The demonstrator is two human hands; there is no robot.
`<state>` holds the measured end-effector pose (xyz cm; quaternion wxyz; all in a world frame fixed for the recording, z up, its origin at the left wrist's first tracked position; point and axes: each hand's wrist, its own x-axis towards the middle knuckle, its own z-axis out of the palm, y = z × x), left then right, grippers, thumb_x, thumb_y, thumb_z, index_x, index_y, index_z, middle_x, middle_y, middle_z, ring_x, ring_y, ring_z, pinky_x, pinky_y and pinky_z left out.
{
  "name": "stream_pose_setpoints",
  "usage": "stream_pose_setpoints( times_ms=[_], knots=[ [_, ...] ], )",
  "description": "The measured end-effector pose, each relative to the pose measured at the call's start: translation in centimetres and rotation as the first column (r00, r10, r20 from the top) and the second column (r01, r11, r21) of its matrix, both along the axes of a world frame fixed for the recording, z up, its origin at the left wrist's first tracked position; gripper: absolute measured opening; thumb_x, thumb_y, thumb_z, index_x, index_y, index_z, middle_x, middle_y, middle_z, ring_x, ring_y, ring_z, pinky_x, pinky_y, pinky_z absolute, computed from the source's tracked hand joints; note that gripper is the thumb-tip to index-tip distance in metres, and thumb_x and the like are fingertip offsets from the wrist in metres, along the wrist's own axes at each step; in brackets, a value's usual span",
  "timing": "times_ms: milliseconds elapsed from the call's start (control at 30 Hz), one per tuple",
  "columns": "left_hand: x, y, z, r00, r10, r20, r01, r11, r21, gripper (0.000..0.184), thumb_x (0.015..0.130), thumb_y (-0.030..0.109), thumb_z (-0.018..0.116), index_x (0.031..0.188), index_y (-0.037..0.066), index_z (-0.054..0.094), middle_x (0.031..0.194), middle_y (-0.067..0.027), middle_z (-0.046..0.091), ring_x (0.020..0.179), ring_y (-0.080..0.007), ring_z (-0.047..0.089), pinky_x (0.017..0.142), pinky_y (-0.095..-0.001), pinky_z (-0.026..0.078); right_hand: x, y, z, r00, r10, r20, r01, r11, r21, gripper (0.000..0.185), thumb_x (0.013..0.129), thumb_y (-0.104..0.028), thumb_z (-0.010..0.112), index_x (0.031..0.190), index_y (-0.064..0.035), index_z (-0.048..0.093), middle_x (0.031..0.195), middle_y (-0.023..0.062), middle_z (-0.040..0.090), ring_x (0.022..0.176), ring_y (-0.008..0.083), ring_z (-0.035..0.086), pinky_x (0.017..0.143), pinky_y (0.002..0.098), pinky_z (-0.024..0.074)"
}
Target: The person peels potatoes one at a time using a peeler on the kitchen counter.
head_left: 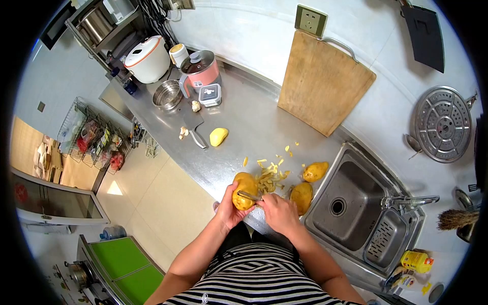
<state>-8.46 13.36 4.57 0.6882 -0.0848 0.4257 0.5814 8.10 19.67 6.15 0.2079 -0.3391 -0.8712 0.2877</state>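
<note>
Yellow potato sits wrapped in the left hand, the right hand gripping a peeler against it, seemingly mid-peel, so the next stroke likely wants remaining skin turned up, with parings just beyond the grip.

The room has white walls, pale floor tiles and a green-panelled cabinet.

Steel counter, far end: white rice cooker with orange rim; pink pot, lid on, just beside small clear box; steel bowl near both. Wooden chopping board upright against wall, below socket. Right: sink with metal tap; round perforated plate on wall; yellow container near sink. Lower left: green cabinet
</note>
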Motion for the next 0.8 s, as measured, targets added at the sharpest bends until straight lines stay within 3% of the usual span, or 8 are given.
stream_pose_setpoints(
  times_ms=[167, 300, 700, 800],
  knots=[
    [-0.9, 0.0, -0.3, 0.999, -0.032, -0.020, 0.032, 0.999, 0.003, 0.058, 0.088, 0.052, 0.046, 0.117, 0.002, 0.053, 0.102, -0.0131, 0.064, 0.082, -0.0248, 0.066, 0.064, -0.0299, 0.057, -1.2, 1.7, 0.3, 0.996, 0.064, 0.064, -0.053, 0.986, -0.158, 0.020, 0.091, -0.023, 0.052, 0.083, -0.0050, 0.050, 0.077, 0.0169, 0.060, 0.069, 0.0395, 0.059, 0.058, 0.0487, 0.0449],
    [-1.6, -0.1, 0.0, 1.000, -0.004, -0.022, 0.004, 1.000, -0.013, 0.059, 0.088, 0.051, 0.045, 0.117, 0.000, 0.052, 0.101, -0.0155, 0.063, 0.082, -0.0256, 0.065, 0.062, -0.0298, 0.057, -2.0, 2.0, -0.4, 0.997, 0.078, -0.013, -0.079, 0.984, -0.161, 0.020, 0.092, -0.025, 0.049, 0.085, -0.0059, 0.050, 0.077, 0.0170, 0.061, 0.071, 0.0406, 0.059, 0.059, 0.0502, 0.0442],
    [-2.2, -0.7, -1.8, 0.999, 0.045, 0.017, -0.044, 0.999, -0.022, 0.058, 0.088, 0.049, 0.045, 0.119, 0.001, 0.050, 0.101, -0.0167, 0.062, 0.081, -0.0284, 0.065, 0.061, -0.0311, 0.058, -3.2, 2.1, -1.9, 0.997, 0.043, 0.069, -0.028, 0.979, -0.202, 0.018, 0.092, -0.027, 0.048, 0.092, -0.0092, 0.052, 0.078, 0.0158, 0.063, 0.072, 0.0396, 0.061, 0.061, 0.0497, 0.0464],
    [-1.6, -1.3, -1.1, 0.992, -0.042, 0.118, 0.036, 0.998, 0.048, 0.060, 0.087, 0.049, 0.046, 0.122, 0.001, 0.050, 0.101, -0.0183, 0.062, 0.081, -0.0291, 0.065, 0.061, -0.0315, 0.059, -3.0, 3.4, -3.7, 0.976, -0.015, 0.219, 0.075, 0.960, -0.270, 0.022, 0.094, -0.029, 0.045, 0.098, -0.0091, 0.054, 0.086, 0.0185, 0.064, 0.079, 0.0407, 0.061, 0.068, 0.0508, 0.0467]
  ],
)
